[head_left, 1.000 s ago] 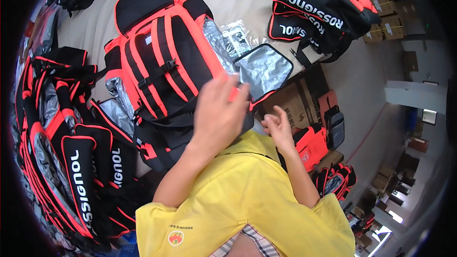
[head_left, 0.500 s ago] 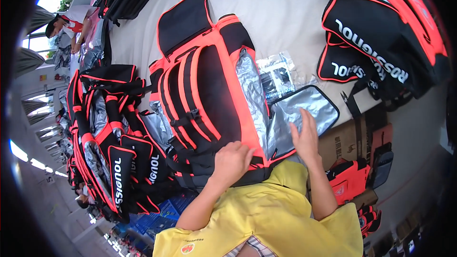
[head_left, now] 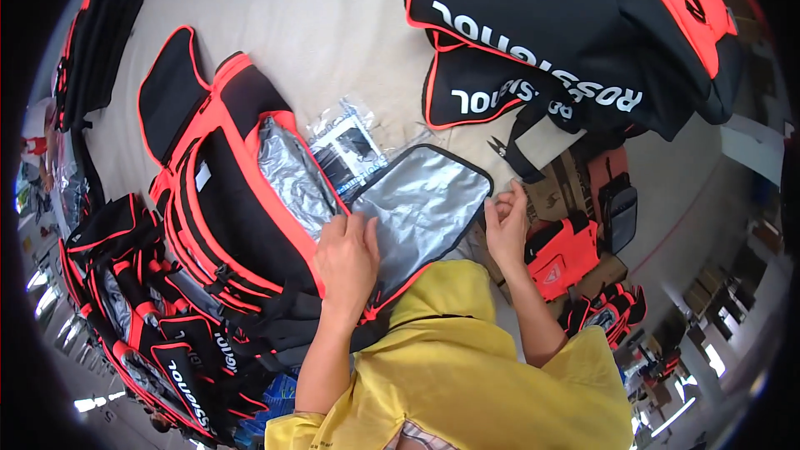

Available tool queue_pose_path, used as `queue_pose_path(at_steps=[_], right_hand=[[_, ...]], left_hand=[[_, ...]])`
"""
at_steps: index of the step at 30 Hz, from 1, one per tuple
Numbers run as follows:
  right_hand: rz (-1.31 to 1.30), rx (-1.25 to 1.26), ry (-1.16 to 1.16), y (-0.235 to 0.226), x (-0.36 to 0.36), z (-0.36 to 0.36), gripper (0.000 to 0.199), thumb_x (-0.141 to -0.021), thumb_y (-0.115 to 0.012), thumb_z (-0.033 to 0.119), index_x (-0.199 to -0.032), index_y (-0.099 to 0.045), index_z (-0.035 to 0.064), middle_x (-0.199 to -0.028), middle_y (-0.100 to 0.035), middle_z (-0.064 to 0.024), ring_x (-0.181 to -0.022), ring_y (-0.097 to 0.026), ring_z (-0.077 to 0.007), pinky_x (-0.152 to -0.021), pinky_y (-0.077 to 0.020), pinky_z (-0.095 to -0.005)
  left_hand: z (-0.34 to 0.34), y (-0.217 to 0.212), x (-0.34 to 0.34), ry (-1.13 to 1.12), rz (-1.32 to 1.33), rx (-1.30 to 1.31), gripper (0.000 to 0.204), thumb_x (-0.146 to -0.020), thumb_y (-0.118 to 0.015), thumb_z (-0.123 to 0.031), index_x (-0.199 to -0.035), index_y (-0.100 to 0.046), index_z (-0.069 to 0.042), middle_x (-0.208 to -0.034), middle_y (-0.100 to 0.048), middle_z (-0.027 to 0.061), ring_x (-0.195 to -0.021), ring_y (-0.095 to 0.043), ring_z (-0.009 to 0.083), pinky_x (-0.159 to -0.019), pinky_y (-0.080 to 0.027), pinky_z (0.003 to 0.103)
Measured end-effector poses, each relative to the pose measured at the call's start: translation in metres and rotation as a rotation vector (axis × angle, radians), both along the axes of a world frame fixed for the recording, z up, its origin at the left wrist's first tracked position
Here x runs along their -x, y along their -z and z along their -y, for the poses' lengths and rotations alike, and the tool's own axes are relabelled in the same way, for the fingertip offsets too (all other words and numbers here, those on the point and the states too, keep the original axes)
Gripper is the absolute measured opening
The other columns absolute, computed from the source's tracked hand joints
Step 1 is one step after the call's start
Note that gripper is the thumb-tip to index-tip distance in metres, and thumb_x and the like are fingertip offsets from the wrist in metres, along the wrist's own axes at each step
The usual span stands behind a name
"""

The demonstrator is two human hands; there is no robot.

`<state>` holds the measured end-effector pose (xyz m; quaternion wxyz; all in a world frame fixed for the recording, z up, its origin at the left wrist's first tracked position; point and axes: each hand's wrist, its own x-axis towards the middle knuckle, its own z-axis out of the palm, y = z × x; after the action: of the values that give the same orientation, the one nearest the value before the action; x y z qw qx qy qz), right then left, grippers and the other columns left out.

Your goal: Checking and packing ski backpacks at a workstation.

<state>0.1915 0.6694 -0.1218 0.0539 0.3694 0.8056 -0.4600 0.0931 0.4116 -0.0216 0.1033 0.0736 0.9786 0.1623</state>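
Observation:
A black and orange backpack (head_left: 225, 200) lies on the beige table (head_left: 333, 33) with its side compartment unzipped. Its silver-lined flap (head_left: 421, 204) folds out to the right. My left hand (head_left: 346, 262) rests flat on the flap's near left corner, beside the silver-lined pocket (head_left: 287, 179). My right hand (head_left: 507, 229) hovers at the flap's right edge with its fingers loosely curled and nothing visible in them. A clear plastic bag with dark contents (head_left: 350, 146) lies just beyond the flap.
Another black and orange bag (head_left: 567, 42) lies at the far right of the table. Several similar bags are stacked at the left (head_left: 142, 317). Cardboard boxes and small orange and black pouches (head_left: 575, 242) sit at the right, below the table edge.
The view has swung, so the backpack sits more to the left. My left hand has moved onto the silver flap. My right hand has shifted from the flap to its right edge.

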Motion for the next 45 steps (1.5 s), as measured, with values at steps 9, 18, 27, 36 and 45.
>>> queue_pose_path(at_steps=[9,18,27,36,45], right_hand=[[0.015,0.255,0.132,0.03,0.002,-0.01,0.061,-0.104,-0.069,0.014,-0.156,-0.039,0.0036,-0.095,-0.065,-0.0055,-0.079,-0.062,-0.0116,-0.073,-0.0534,-0.0291],[0.063,0.114,0.019,0.031,0.006,-0.015,0.057,-0.105,-0.07,0.013,-0.154,-0.043,0.0052,-0.088,-0.063,-0.0029,-0.073,-0.06,-0.0088,-0.068,-0.0522,-0.0255],[0.121,0.079,0.015,0.028,0.01,-0.02,0.055,-0.103,-0.071,0.019,-0.151,-0.047,0.0091,-0.082,-0.067,-0.0049,-0.072,-0.067,-0.0177,-0.072,-0.0546,-0.036],[0.135,0.023,-0.04,0.022,0.022,-0.011,0.053,-0.103,-0.071,0.022,-0.149,-0.048,0.0103,-0.077,-0.066,-0.0051,-0.069,-0.067,-0.0205,-0.07,-0.0536,-0.0394],[0.041,0.013,-0.078,0.041,0.001,-0.033,0.052,-0.103,-0.068,0.018,-0.15,-0.047,0.0096,-0.078,-0.063,-0.0053,-0.068,-0.064,-0.0204,-0.068,-0.0513,-0.0384]], left_hand=[[0.037,0.021,-0.006,-0.213,-0.039,0.284,0.054,-0.088,-0.085,-0.035,-0.117,-0.06,0.002,-0.104,-0.061,0.0191,-0.097,-0.063,0.039,-0.079,-0.053,0.047],[0.032,0.045,0.003,-0.333,0.071,0.304,0.067,-0.082,-0.088,-0.052,-0.11,-0.057,0.001,-0.102,-0.061,0.0173,-0.098,-0.066,0.0385,-0.075,-0.057,0.05],[0.041,0.056,0.005,-0.272,0.16,0.304,0.031,-0.092,-0.077,-0.033,-0.095,-0.069,-0.002,-0.101,-0.063,0.0195,-0.093,-0.07,0.0412,-0.072,-0.059,0.054],[0.096,0.038,-0.004,-0.487,0.188,-0.258,0.021,-0.099,-0.062,-0.012,-0.088,-0.062,0.006,-0.083,-0.057,0.0192,-0.077,-0.063,0.0344,-0.068,-0.049,0.043],[0.144,0.025,-0.047,-0.983,0.193,-1.445,0.031,-0.106,-0.053,-0.005,-0.131,-0.068,0.005,-0.118,-0.075,0.0077,-0.102,-0.071,0.0147,-0.095,-0.054,0.03]])
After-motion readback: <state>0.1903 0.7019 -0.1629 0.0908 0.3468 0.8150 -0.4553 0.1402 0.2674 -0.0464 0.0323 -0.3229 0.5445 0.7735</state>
